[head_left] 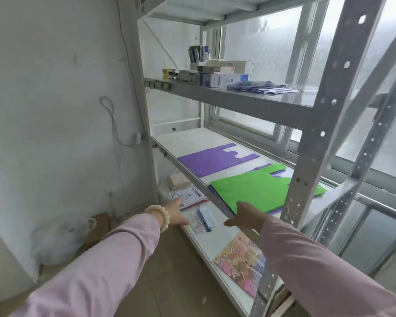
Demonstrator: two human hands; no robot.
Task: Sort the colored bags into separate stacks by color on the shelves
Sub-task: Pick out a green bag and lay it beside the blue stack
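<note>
On the middle shelf (188, 136) a flat purple bag (212, 159) lies alone toward the left. To its right a green bag (256, 188) tops a mixed pile, with purple bag edges (275, 211) showing beneath it. My right hand (246, 217) reaches to the front edge of that pile, fingers straight, fingertips touching the near edge of the green bag. My left hand (176, 212), a bead bracelet on its wrist, stretches open in front of the lower shelf and holds nothing.
The lower shelf (206, 242) carries an A4 paper pack (188, 196), a small blue packet (206, 218) and a colourful booklet (239, 263). Boxes (224, 75) sit on the upper shelf. A perforated steel upright (311, 143) stands right of my right hand. A white wall is to the left.
</note>
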